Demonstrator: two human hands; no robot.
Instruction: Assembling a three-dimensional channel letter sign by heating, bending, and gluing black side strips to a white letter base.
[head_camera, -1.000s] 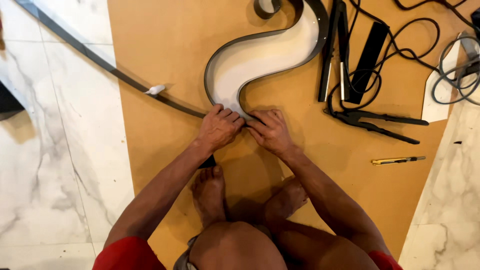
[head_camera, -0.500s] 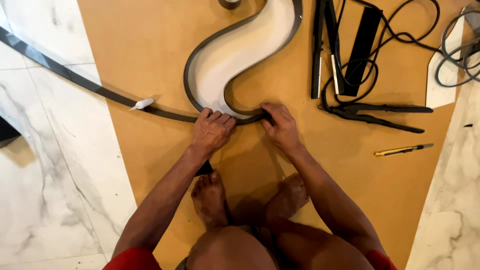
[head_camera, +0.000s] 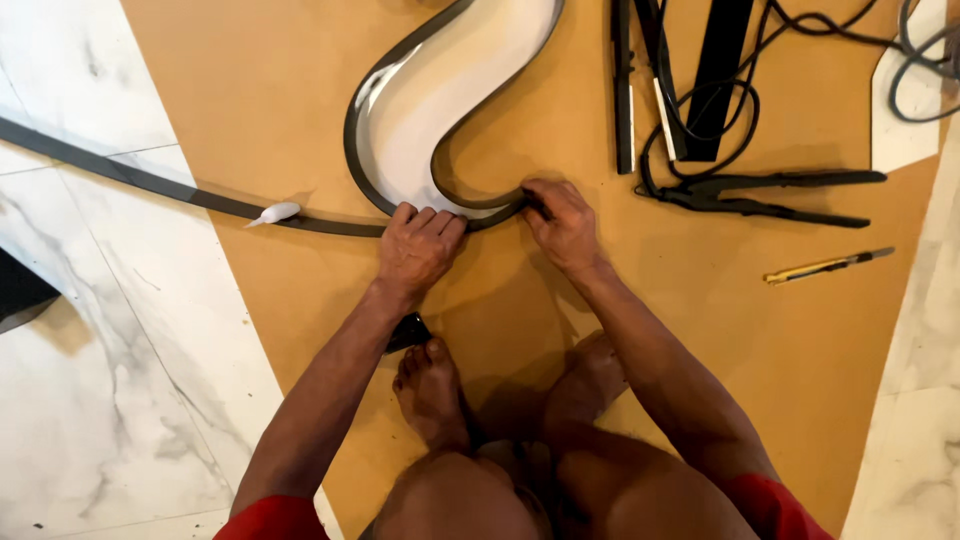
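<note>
dark strip (head_camera: 470, 215) pinched under both hands' fingers (head_camera: 425, 217).

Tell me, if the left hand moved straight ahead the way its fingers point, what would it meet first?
The left hand points up the board. Its fingertips already touch the dark strip edging the white curved panel, so it would meet that edge first, then probably the panel.

A white marble floor (head_camera: 110, 400) with grey veins carries a large tan board (head_camera: 800, 350) laid flat on it. On the board lie a curved white panel (head_camera: 450, 90) edged by a dark strip (head_camera: 150, 185), which runs out left over the floor with a small white tube (head_camera: 275, 213) on it, black bars (head_camera: 622, 90), tangled black cables (head_camera: 800, 45), a black long-handled tool (head_camera: 770, 195), a yellow utility knife (head_camera: 825, 265) and a small black object (head_camera: 408, 331) beside a bare foot (head_camera: 432, 390).
</note>
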